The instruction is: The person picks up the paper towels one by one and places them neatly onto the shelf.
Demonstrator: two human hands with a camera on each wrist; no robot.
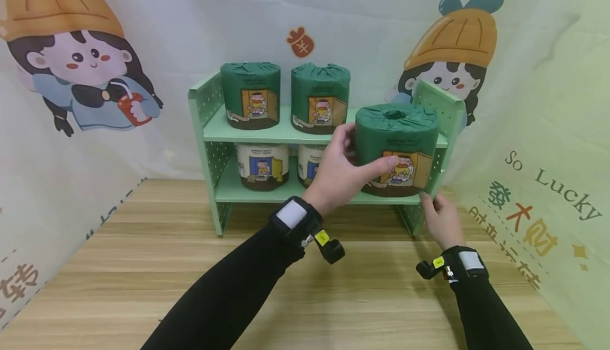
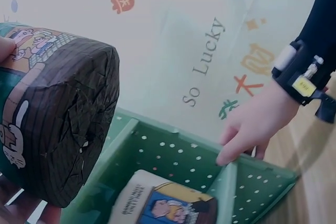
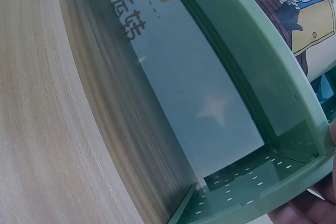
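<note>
My left hand (image 1: 339, 178) grips a green-wrapped toilet paper roll (image 1: 393, 135), thumb across its printed front and fingers round its far side. The roll is upright, in front of the right part of a green two-tier shelf rack (image 1: 248, 137). In the left wrist view, the dark bottom of the roll (image 2: 81, 119) shows, apart from the rack. My right hand (image 1: 444, 223) holds the edge of the rack's right side panel near the lower tier. The right wrist view shows fingers (image 3: 310, 208) curled behind that perforated panel (image 3: 247, 192).
Two green toilet paper rolls (image 1: 250, 93) stand on the upper tier, left and middle. White toilet paper rolls (image 1: 263, 151) stand on the lower tier, partly hidden by my left hand. The rack stands on a wooden table (image 1: 157, 244), with a printed cloth (image 1: 181, 27) behind and at the sides.
</note>
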